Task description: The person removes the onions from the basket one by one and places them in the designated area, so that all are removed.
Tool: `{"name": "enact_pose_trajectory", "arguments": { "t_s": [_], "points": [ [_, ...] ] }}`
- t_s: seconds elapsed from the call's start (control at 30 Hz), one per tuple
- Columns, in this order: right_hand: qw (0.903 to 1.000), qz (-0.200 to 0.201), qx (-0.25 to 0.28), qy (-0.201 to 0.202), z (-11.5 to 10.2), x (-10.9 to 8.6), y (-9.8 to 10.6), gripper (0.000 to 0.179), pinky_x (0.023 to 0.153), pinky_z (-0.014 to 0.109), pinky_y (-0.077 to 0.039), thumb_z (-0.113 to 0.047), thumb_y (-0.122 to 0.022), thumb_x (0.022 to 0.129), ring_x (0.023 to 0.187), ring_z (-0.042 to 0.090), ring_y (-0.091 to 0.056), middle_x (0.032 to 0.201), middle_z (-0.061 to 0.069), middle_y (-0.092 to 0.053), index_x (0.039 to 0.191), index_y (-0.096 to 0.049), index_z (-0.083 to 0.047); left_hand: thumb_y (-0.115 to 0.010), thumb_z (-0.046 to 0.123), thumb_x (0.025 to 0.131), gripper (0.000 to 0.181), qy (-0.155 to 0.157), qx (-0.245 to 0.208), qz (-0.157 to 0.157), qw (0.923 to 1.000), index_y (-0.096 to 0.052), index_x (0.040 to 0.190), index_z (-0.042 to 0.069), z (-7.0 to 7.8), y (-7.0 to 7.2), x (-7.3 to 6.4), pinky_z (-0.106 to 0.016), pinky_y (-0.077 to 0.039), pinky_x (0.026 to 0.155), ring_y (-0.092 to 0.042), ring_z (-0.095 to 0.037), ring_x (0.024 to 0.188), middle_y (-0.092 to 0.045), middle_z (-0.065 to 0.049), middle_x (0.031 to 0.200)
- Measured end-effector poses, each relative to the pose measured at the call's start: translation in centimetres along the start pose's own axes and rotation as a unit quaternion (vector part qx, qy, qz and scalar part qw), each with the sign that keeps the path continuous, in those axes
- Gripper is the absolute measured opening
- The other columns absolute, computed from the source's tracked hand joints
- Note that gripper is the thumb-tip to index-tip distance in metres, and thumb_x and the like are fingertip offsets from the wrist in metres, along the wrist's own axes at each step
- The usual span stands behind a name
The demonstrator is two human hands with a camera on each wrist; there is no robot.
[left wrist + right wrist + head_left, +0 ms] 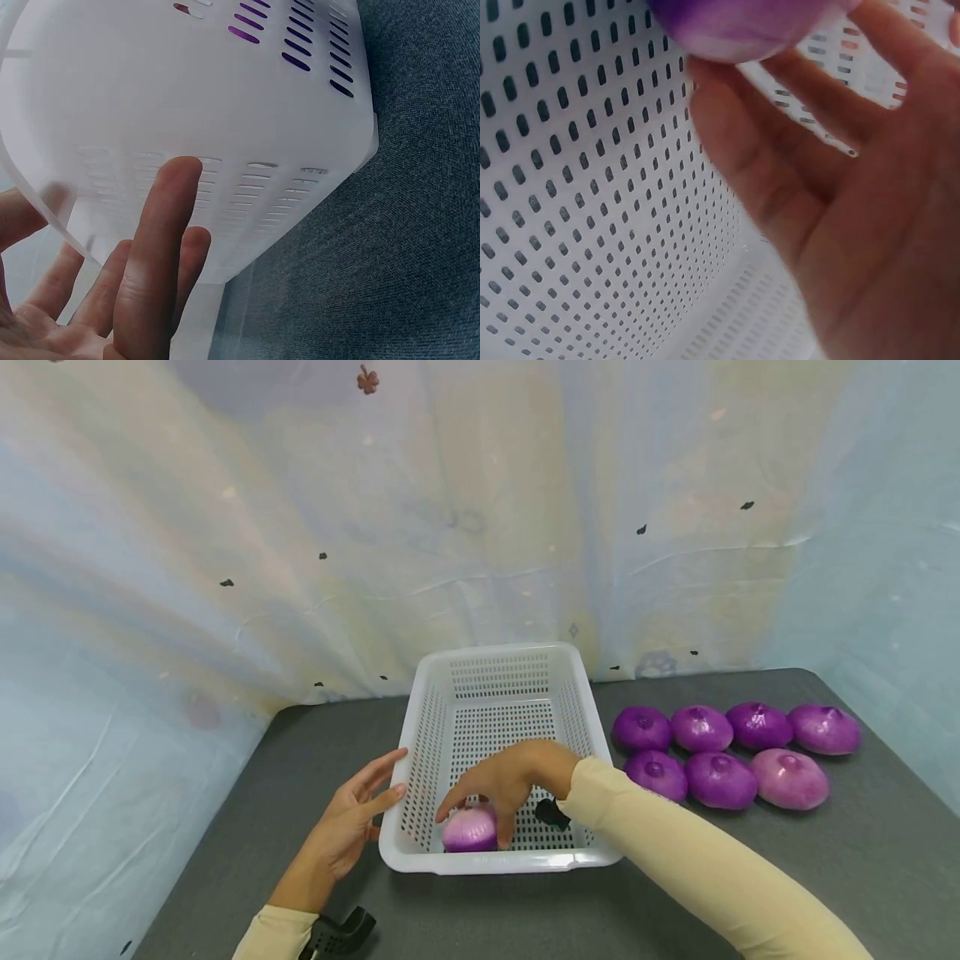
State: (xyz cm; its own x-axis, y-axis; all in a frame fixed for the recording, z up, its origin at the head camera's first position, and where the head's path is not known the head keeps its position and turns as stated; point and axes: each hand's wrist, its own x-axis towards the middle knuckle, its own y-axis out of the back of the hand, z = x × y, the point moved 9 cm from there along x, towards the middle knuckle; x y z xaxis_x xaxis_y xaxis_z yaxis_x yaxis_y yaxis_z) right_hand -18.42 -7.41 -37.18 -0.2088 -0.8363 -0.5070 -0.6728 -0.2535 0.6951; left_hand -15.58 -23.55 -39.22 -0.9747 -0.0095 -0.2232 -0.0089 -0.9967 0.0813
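Note:
A white perforated plastic basket (498,862) stands in the middle of the table. Inside it, at the near left corner, is a purple-and-pink red onion (470,829). My right hand (498,781) reaches down into the basket and holds this onion, thumb on one side and fingers on the other. In the right wrist view the fingers lie against the underside of the onion (742,26). My left hand (341,827) is at the basket's left side, thumb and index fingertip at the rim. Its fingers, mostly straight, appear beside the wall (240,105) in the left wrist view.
To the right of the basket, several red onions (720,781) lie in two rows on the dark grey table (315,743). A pale patterned curtain (487,527) hangs behind the table's far edge. A black wrist mount (337,935) sits on the left wrist.

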Motion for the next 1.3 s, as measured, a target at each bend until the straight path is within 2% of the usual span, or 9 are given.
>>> {"name": "enact_pose_trajectory", "arguments": {
  "t_s": [0.1, 0.2, 0.37, 0.53, 0.67, 0.8, 0.9, 1.07, 1.3],
  "points": [
    [0.9999, -0.011, -0.009, 0.006, 0.0, 0.1, -0.2, 0.085, 0.110, 0.038, -0.043, -0.017, -0.089, 0.074, 0.125, 0.010, -0.046, 0.146, -0.012, -0.048, 0.145, -0.048, -0.042, -0.068, 0.020, 0.095, 0.061, -0.003, 0.001, -0.002, 1.0000, -0.042, 0.151, 0.022, 0.1, -0.1, -0.1, -0.047, -0.060, 0.075, -0.058, -0.023, 0.116, -0.033, -0.006, 0.159],
    [1.0000, -0.001, 0.001, 0.005, 0.3, 0.0, 0.1, 0.086, 0.110, 0.038, -0.043, -0.020, -0.090, 0.072, 0.124, 0.010, -0.047, 0.144, -0.012, -0.049, 0.144, -0.048, -0.040, -0.067, 0.021, 0.096, 0.062, -0.003, 0.002, -0.007, 1.0000, -0.041, 0.151, 0.022, 0.2, -0.2, -0.2, -0.046, -0.060, 0.075, -0.060, -0.021, 0.114, -0.031, -0.007, 0.160],
    [0.9946, 0.092, 0.048, 0.011, 1.5, -0.8, 2.6, 0.089, 0.106, 0.038, -0.047, -0.025, -0.094, 0.067, 0.122, 0.013, -0.052, 0.140, -0.011, -0.052, 0.143, -0.048, -0.035, -0.067, 0.021, 0.096, 0.061, 0.001, -0.011, -0.013, 0.9999, -0.041, 0.151, 0.024, 0.2, -0.3, -0.3, -0.046, -0.060, 0.075, -0.063, -0.020, 0.110, -0.029, -0.006, 0.160],
    [0.9707, 0.214, 0.106, 0.028, 3.6, -2.3, 5.8, 0.087, 0.095, 0.035, -0.053, -0.028, -0.094, 0.066, 0.118, 0.019, -0.055, 0.138, -0.006, -0.054, 0.141, -0.049, -0.029, -0.068, 0.019, 0.095, 0.062, 0.006, -0.021, -0.012, 0.9997, -0.042, 0.151, 0.025, 0.1, -0.3, -0.2, -0.048, -0.060, 0.076, -0.063, -0.021, 0.111, -0.029, -0.005, 0.160],
    [0.9500, 0.274, 0.146, 0.028, 5.6, -2.9, 7.2, 0.089, 0.091, 0.033, -0.055, -0.036, -0.092, 0.068, 0.119, 0.021, -0.055, 0.137, -0.003, -0.055, 0.143, -0.046, -0.028, -0.068, 0.019, 0.095, 0.063, 0.004, -0.018, -0.011, 0.9998, -0.040, 0.152, 0.024, 0.1, -0.3, -0.2, -0.047, -0.060, 0.075, -0.064, -0.021, 0.109, -0.028, -0.006, 0.160],
    [0.9318, 0.293, 0.205, 0.062, 6.5, -2.9, 7.6, 0.094, 0.090, 0.034, -0.056, -0.036, -0.089, 0.072, 0.120, 0.025, -0.054, 0.143, 0.003, -0.048, 0.150, -0.037, -0.030, -0.068, 0.019, 0.096, 0.063, 0.003, -0.018, -0.013, 0.9997, -0.040, 0.152, 0.023, 0.1, -0.3, -0.1, -0.045, -0.061, 0.074, -0.065, -0.019, 0.106, -0.029, -0.006, 0.160],
    [0.9223, 0.297, 0.232, 0.085, 6.7, -2.8, 7.7, 0.095, 0.090, 0.035, -0.057, -0.032, -0.088, 0.073, 0.120, 0.029, -0.055, 0.146, 0.005, -0.044, 0.152, -0.035, -0.033, -0.067, 0.018, 0.096, 0.063, 0.001, -0.018, -0.015, 0.9997, -0.040, 0.152, 0.022, 0.3, -0.3, -0.1, -0.044, -0.061, 0.074, -0.065, -0.019, 0.107, -0.030, -0.006, 0.159],
    [0.9231, 0.300, 0.228, 0.076, 7.3, -2.8, 7.7, 0.086, 0.091, 0.036, -0.057, -0.031, -0.089, 0.073, 0.121, 0.030, -0.055, 0.144, 0.001, -0.048, 0.146, -0.043, -0.032, -0.068, 0.019, 0.095, 0.062, 0.003, -0.017, -0.011, 0.9998, -0.041, 0.151, 0.024, 0.3, -0.3, 0.0, -0.045, -0.061, 0.073, -0.065, -0.020, 0.108, -0.031, -0.005, 0.159],
    [0.9246, 0.305, 0.219, 0.065, 7.6, -2.6, 7.5, 0.086, 0.092, 0.036, -0.056, -0.033, -0.089, 0.072, 0.122, 0.028, -0.055, 0.143, 0.002, -0.049, 0.146, -0.044, -0.029, -0.068, 0.019, 0.095, 0.063, 0.004, -0.016, -0.013, 0.9998, -0.040, 0.152, 0.023, 0.4, -0.3, -0.2, -0.045, -0.061, 0.073, -0.065, -0.020, 0.107, -0.031, -0.005, 0.159]
  ]
}}
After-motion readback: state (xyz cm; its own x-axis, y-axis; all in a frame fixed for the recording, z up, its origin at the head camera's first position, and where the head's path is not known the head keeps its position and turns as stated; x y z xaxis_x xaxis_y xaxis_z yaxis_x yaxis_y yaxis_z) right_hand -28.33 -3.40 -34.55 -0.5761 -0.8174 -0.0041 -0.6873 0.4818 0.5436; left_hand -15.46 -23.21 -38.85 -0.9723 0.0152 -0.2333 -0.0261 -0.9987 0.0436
